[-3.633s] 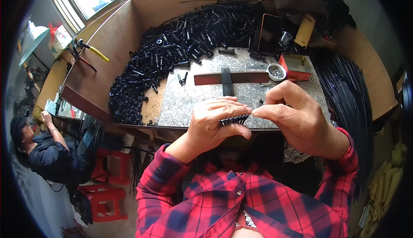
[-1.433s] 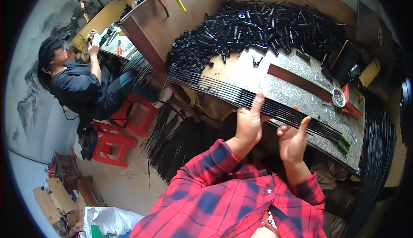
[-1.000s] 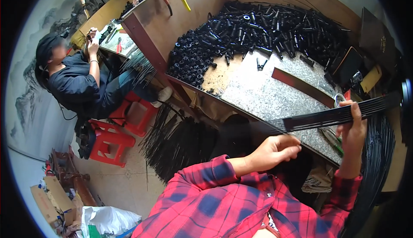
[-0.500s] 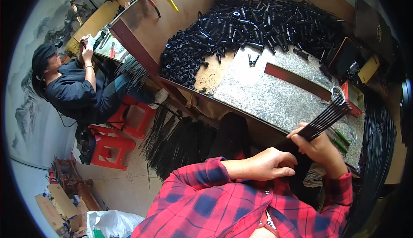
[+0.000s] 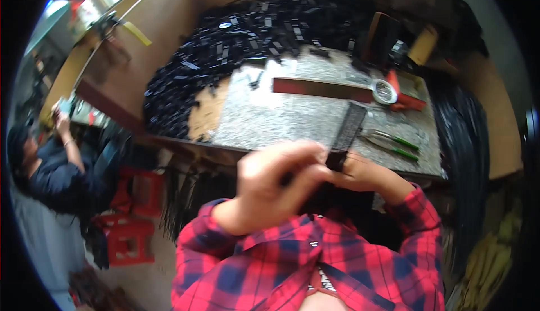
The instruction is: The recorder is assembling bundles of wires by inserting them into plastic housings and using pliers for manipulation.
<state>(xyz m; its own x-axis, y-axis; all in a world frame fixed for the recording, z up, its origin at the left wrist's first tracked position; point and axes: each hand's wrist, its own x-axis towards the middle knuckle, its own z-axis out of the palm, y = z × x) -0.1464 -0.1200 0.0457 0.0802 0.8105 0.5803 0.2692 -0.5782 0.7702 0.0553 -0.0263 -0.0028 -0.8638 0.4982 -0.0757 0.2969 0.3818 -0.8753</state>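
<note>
A bundle of thin black rods [image 5: 348, 128] stands tilted over the table's front edge, its far end pointing up and away. My right hand [image 5: 360, 171] is closed around its near part. My left hand [image 5: 275, 179], smeared by motion, comes in from the left with thumb and forefinger curved together, their tips at the near end of the bundle. Just beyond the bundle lies a green-handled pair of pliers [image 5: 396, 142] on the speckled stone board [image 5: 253, 125]. Past it are a small white round tub [image 5: 384, 91] and a dark flat bar [image 5: 315, 88].
A big heap of small black parts [image 5: 247, 35] fills the back and left of the walled bench. Long black rods [image 5: 464, 125] lie along the right side, near a red box [image 5: 409, 94]. A co-worker [image 5: 53, 165] sits at the left by red stools [image 5: 126, 238].
My left hand has risen from my lap to the near end of the bundle. My right hand has brought the rods in toward it and turned them more upright. The view has swung right.
</note>
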